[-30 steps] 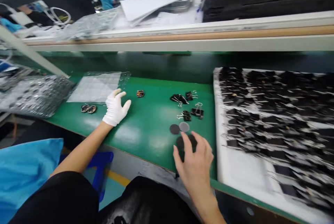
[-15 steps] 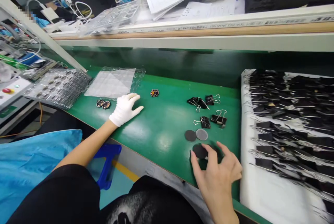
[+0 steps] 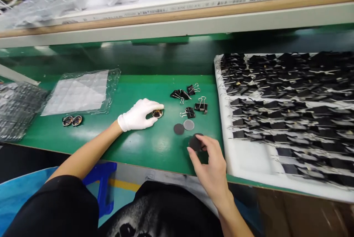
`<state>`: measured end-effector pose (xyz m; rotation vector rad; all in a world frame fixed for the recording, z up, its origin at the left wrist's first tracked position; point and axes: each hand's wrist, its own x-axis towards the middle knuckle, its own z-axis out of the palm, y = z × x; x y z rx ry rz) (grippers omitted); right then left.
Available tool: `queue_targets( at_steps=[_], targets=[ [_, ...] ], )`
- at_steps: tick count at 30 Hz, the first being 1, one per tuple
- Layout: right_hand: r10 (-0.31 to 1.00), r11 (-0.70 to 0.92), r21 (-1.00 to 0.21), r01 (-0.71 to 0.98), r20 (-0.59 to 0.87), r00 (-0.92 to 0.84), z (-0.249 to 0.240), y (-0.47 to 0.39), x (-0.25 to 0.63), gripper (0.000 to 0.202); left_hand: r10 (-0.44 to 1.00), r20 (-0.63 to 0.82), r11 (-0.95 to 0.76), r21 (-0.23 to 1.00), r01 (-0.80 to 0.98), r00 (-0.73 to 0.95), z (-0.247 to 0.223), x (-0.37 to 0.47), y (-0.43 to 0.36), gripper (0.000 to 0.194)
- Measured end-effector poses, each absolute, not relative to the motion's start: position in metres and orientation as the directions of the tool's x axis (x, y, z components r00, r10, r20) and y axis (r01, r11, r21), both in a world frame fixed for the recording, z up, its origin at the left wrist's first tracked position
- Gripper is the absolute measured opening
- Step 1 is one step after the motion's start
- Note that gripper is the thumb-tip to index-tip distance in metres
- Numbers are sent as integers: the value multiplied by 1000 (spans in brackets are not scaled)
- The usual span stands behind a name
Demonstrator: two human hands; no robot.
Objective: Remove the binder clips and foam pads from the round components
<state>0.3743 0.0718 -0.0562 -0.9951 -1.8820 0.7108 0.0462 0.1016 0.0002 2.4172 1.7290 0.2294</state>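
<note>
My left hand (image 3: pixel 138 114), in a white glove, has thumb and fingers closed round the edges of a small round part (image 3: pixel 157 113) with a dark, shiny, coppery face. My bare right hand (image 3: pixel 211 161) pinches a thin black disc (image 3: pixel 195 143) between thumb and fingertips, low over the green table. Something under that disc is partly hidden by the fingers. Just beyond it lie another black disc (image 3: pixel 178 129) and a grey translucent disc (image 3: pixel 188 125), edges meeting. Several black binder clips, one a clip with raised wire handles (image 3: pixel 201 106), lie behind the discs.
At the right stands a white foam tray (image 3: pixel 249 157) with rows of binder clips. Two more round parts (image 3: pixel 72 120) lie at the left, before a clear plastic tray (image 3: pixel 113 89) with white paper. Stacked clear trays (image 3: pixel 19 111) sit far left. A shelf edge (image 3: pixel 166 19) crosses above.
My left hand has moved right and closed on the round part that lay apart from it. My right hand has closed on the black disc. The view has swung right.
</note>
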Motion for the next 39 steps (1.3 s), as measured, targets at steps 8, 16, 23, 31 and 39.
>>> queue_targets(
  at_steps=[8,16,23,31,39],
  targets=[
    [819,569,-738,363,472,-325,-35,82,359,42,950,84,-313,241,919,302,-4,81,79,64],
    [788,610,-627,484,417,-453,-18,108,335,39,916,125,-399,211,892,380,-10,102,93,16],
    [785,600,-598,532,314,-533,-13,121,315,19,949,71,-313,293,903,307,-11,99,85,25],
    [832,460,-730,506,154,-533,-10,126,293,13,969,-243,54,354,934,36,4,107,79,42],
    [779,619,-464,634,262,-570,-29,125,290,18,938,52,-346,179,921,343,-9,94,74,27]
  ],
)
